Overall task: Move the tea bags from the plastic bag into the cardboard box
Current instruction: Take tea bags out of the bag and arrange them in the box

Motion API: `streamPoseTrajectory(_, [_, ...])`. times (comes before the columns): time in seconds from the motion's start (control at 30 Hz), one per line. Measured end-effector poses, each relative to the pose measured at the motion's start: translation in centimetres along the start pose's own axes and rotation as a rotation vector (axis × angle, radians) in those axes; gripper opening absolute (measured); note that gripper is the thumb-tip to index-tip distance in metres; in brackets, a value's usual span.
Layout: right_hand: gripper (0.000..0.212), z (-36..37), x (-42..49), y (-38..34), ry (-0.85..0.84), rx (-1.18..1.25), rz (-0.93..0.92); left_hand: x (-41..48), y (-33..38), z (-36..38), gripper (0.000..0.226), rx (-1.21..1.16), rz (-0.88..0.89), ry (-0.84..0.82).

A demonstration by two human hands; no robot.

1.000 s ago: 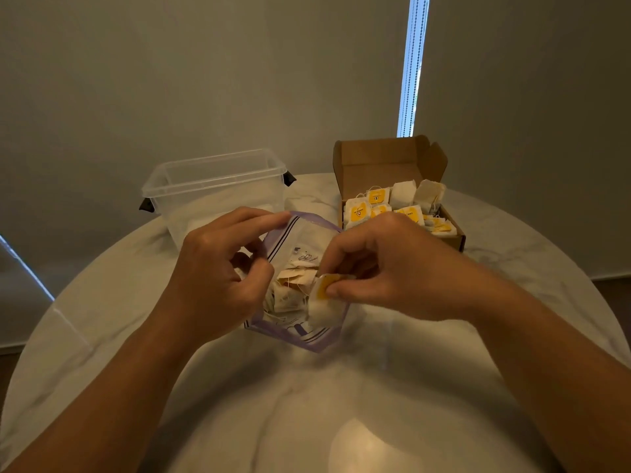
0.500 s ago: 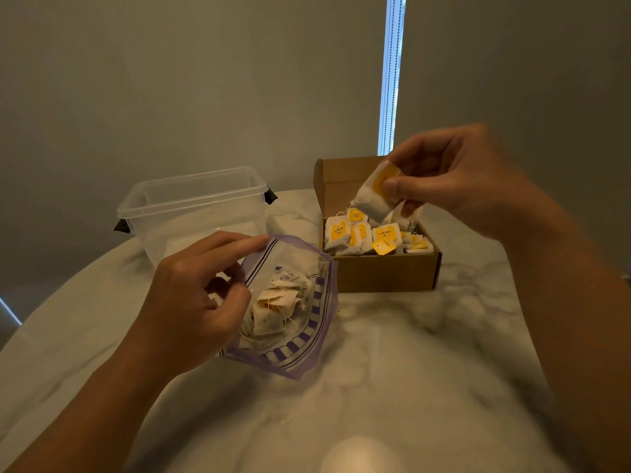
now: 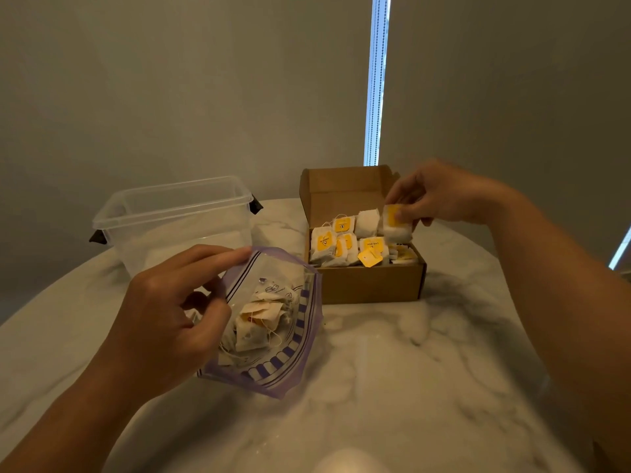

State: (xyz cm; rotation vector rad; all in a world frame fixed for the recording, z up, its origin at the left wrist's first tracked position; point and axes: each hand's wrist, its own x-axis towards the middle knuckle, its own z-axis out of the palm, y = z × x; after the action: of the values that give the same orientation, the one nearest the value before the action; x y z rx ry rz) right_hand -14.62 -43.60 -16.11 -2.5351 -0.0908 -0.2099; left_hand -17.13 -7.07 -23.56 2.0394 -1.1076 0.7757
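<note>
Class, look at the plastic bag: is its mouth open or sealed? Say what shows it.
Open. The left hand holds the plastic bag by its rim, mouth spread wide; tea bags lie visible inside.

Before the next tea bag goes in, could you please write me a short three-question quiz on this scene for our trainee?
1. True or false: the right hand pinches a tea bag at the cardboard box.
2. What does the left hand hold? A) the plastic bag B) a spoon C) nothing
3. Fill in: as the camera sees it, the clear container stands to the ____ of the cardboard box.
Key: 1 true; 2 A; 3 left.
</note>
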Motion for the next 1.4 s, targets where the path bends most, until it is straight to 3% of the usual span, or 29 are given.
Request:
streamPoseTrajectory(0.1, [0.02,-0.3,0.0,0.5,-0.14,0.02,0.058,0.1,0.1,0.1,0.045,0.002,0.006,-0.003])
streamPoseTrajectory(0.2, [0.021,0.5,0.7,0.9,-0.141,-0.036,0.064,0.1,0.2,0.1,0.044,-0.002,0.01,-0.002])
streamPoseTrajectory(0.6, [0.021,3.4,0.9,1.8,0.275,-0.318,-0.041,0.1,0.1,0.1,0.049,-0.016,-0.005,-0.021])
streamPoseTrajectory(0.83, [0.016,3.2,-3.5,-1.7,0.451,-0.095,-0.135,0.0,0.3,0.2,0.05,0.01,-0.02,-0.023])
streamPoseTrajectory(0.93, [0.016,4.5,-5.7,-4.5,0.362,0.089,-0.239,0.1,0.5,0.1,0.049,0.001,-0.019,-0.026])
streamPoseTrajectory(1.13, [0.02,9.4,-8.6,-9.6,-0.016,0.243,-0.39,0.1,0.7,0.0,0.048,0.006,-0.033,-0.018])
streamPoseTrajectory(1.4, [0.034,14.4,-8.9,-11.6,-0.056,0.134,-0.39,0.1,0.8,-0.1,0.045,0.013,-0.006,-0.037])
